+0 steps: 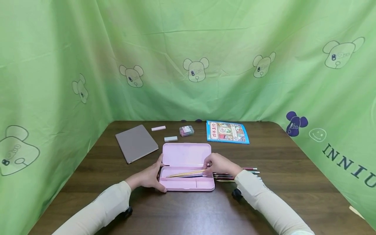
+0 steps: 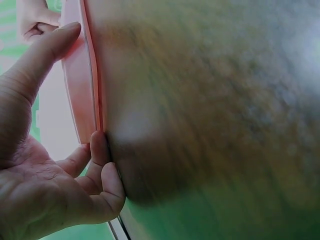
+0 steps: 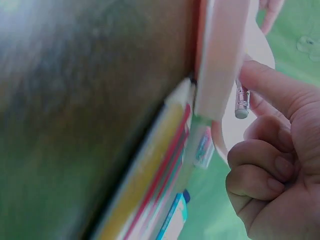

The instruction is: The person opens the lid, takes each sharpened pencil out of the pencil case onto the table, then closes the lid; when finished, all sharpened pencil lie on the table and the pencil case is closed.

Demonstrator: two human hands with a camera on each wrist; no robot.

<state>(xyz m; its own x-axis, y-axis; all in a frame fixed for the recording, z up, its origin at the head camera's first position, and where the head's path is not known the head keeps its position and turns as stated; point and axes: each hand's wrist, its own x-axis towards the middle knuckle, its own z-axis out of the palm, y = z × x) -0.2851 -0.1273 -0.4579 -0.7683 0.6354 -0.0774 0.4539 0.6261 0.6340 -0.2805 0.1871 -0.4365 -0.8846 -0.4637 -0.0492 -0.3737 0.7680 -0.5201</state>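
A pink pencil case lies with its lid raised on the wooden table. At its left end my left hand grips the tray, thumb at the front corner and fingers round the side. My right hand pinches a yellow pencil, which slants over the case's rear compartment. Its eraser end pokes out below my thumb and finger in the right wrist view, the other fingers curled in. Another pencil lies in that compartment. Several loose pencils lie right of the case, partly hidden by my right arm.
Behind the case are a white eraser-like block, a small clear box and a pale pink strip. A grey notebook lies back left, a blue-edged picture booklet back right. Green cloth hangs around the table.
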